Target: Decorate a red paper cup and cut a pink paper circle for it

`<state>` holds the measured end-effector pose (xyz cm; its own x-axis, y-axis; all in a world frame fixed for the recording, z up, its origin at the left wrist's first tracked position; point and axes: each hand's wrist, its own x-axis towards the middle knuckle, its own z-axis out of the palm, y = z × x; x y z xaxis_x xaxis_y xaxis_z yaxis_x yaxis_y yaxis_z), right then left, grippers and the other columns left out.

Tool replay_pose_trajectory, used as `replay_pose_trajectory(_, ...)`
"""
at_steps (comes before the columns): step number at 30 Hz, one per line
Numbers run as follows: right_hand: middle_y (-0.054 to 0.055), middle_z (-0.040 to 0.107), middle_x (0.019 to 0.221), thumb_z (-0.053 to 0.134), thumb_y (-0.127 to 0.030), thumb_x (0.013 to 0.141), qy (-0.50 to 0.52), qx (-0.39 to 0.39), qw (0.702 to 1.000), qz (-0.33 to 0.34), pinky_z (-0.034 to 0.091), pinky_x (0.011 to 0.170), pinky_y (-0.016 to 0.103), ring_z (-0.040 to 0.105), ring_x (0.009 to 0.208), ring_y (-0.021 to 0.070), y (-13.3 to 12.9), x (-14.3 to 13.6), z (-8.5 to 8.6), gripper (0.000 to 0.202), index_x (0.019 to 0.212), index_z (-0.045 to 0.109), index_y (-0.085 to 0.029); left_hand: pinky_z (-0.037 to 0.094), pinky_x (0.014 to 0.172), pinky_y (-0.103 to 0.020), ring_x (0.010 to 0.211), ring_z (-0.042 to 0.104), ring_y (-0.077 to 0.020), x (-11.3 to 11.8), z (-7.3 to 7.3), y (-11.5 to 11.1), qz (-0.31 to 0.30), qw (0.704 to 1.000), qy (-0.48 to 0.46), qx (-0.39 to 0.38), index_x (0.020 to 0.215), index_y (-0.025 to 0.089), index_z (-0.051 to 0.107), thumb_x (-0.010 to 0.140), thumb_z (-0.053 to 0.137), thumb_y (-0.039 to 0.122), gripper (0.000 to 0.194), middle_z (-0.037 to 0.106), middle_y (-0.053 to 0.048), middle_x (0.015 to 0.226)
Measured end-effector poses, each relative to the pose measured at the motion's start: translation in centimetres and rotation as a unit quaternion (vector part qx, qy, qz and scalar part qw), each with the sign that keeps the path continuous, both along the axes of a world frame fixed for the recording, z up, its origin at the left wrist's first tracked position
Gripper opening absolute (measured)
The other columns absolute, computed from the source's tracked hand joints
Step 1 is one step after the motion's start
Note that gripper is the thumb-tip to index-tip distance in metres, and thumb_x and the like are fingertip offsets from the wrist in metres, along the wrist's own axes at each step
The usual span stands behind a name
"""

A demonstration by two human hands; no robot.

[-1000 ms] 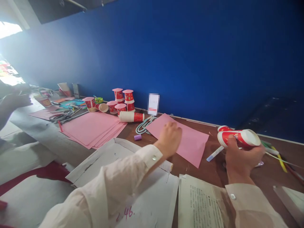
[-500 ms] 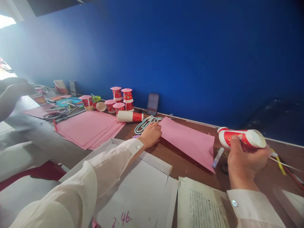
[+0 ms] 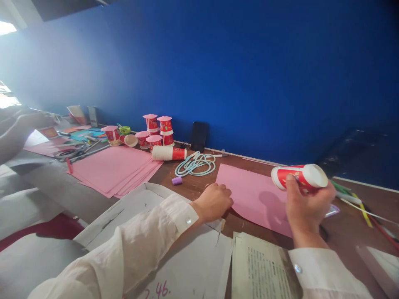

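The right hand's [image 3: 310,207] fingers grasp a red cup [image 3: 297,176]; the left hand's [image 3: 214,202] curl at a pink sheet [image 3: 249,191], grip unclear; white paper [image 3: 190,257] reads "46."

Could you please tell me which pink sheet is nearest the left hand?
The single sheet right of the pale cable, its edge at the left hand; the other pink sheets lie left of the cable.

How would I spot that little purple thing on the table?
Start at the big blue wall and drop to the brown table below it. Find the coiled pale-blue cable; a small purple cylinder lies just on its near side. Short and stubby, it differs from the flat pink sheets nearby.
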<state>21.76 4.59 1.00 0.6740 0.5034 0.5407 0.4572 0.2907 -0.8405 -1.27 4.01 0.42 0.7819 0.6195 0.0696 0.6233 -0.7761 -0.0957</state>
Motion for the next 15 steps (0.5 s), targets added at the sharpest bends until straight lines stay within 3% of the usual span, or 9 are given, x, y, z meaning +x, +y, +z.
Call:
replay_pose_trajectory(3,0.011,0.065,0.111,0.077,-0.040,0.066,-0.037,-0.003,0.999,0.003,0.056,0.086,0.047,0.066,0.099,0.0289,-0.3,-1.5,0.0,0.055,0.112,0.059,-0.016,0.046,0.070,-0.034,0.089,0.064,-0.0238,-0.6,0.5,-0.6,0.026,0.999,0.008,-0.020,0.085,0.019,0.073,0.089,0.055,0.019,0.018,0.069,-0.008,0.094)
replay_pose_trajectory(7,0.012,0.065,0.113,0.077,-0.043,0.069,-0.073,-0.013,0.995,0.066,0.057,0.084,0.046,0.065,0.100,0.0287,-0.4,-3.0,-0.7,0.056,0.116,0.061,-0.017,0.047,0.071,-0.030,0.086,0.066,-0.0217,-2.0,1.9,0.1,0.078,0.992,-0.010,-0.100,0.085,0.022,0.075,0.093,0.052,0.047,0.035,0.072,-0.007,0.094)
replay_pose_trajectory(9,0.013,0.065,0.114,0.077,-0.043,0.070,-0.091,-0.019,0.992,0.089,0.056,0.087,0.046,0.065,0.100,0.0278,-0.4,-3.5,-1.2,0.059,0.121,0.060,-0.017,0.048,0.071,-0.029,0.087,0.067,-0.0213,-2.9,2.4,1.1,0.130,0.987,-0.034,-0.090,0.090,0.021,0.075,0.096,0.047,0.044,0.037,0.072,-0.008,0.095)
replay_pose_trajectory(11,0.012,0.064,0.114,0.076,-0.043,0.072,-0.107,-0.024,0.988,0.105,0.055,0.089,0.047,0.065,0.099,0.0266,-0.3,-3.7,-1.7,0.060,0.123,0.059,-0.018,0.049,0.073,-0.030,0.091,0.067,-0.0231,-3.6,2.5,2.4,0.182,0.982,-0.013,-0.049,0.088,0.016,0.075,0.093,0.052,0.029,0.027,0.072,-0.011,0.097)
replay_pose_trajectory(15,0.011,0.064,0.111,0.074,-0.044,0.074,-0.124,-0.024,0.985,0.121,0.053,0.090,0.049,0.063,0.098,0.0261,-0.2,-3.6,-2.3,0.056,0.122,0.059,-0.018,0.053,0.073,-0.033,0.088,0.069,-0.0276,-4.7,1.6,4.8,0.243,0.969,0.028,-0.032,0.087,0.009,0.074,0.084,0.060,0.018,0.017,0.070,-0.017,0.093)
